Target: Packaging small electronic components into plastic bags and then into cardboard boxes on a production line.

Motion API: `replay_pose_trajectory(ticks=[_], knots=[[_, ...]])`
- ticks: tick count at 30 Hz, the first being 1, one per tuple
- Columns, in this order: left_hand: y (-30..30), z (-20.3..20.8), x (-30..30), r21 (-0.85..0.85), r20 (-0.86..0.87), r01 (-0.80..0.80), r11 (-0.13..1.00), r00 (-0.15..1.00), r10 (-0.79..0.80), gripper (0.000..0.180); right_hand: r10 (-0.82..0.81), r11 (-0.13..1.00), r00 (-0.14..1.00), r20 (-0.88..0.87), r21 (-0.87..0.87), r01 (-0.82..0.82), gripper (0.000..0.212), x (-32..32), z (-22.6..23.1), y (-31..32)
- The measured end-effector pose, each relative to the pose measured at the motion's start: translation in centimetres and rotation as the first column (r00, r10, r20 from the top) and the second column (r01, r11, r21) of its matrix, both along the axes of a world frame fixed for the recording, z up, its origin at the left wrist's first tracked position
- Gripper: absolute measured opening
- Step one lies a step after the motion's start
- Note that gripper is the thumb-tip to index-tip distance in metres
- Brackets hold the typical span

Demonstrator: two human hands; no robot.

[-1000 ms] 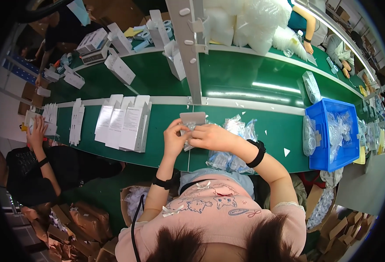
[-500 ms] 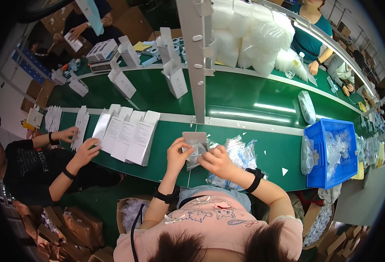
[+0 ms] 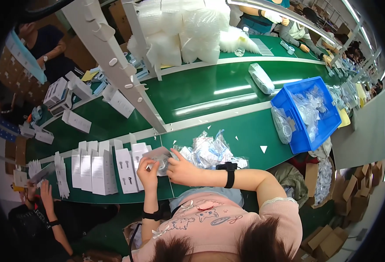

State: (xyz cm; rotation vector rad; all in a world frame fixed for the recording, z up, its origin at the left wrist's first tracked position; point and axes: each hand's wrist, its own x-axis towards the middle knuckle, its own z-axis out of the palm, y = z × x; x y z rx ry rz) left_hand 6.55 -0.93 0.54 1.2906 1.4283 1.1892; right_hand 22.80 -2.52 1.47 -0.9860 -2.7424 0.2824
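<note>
A clear plastic bag is between my two hands, against a pale cardboard flap that stands up behind it. My left hand pinches the bag's left side with thumb and forefinger. From the right, my right hand closes its fingers on the other edge. What lies inside the bag is too blurred to name. Just beyond my right hand is a heap of small clear bags with white and blue contents. White boxes with printed pictures stand beside my left hand.
More upright white boxes and folded cartons line the bench to the left, where a co-worker's hand is raised. At right a blue crate holds bagged parts. A metal post rises behind. Paper scraps dot the green surface.
My view has swung right and tilted. Both hands stay together at the bag, the right one now lying flatter along it. The co-worker at left has moved their hands away from the folded cartons.
</note>
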Motion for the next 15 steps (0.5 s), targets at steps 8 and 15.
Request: replay_pose_trajectory(ticks=[8, 15], knots=[[1.5, 2.5, 2.4, 0.233, 0.077, 0.152, 0.96, 0.982, -0.174, 0.018, -0.333, 0.935, 0.597, -0.729, -0.34, 0.106, 0.095, 4.5, -3.1, 2.8], [4.3, -1.7, -0.2, 0.044, -0.676, 0.095, 0.995, 0.736, -0.04, 0.071, -0.64, 0.768, 0.277, -0.717, -0.589, 0.25, 0.091, 12.7, -3.4, 9.5]])
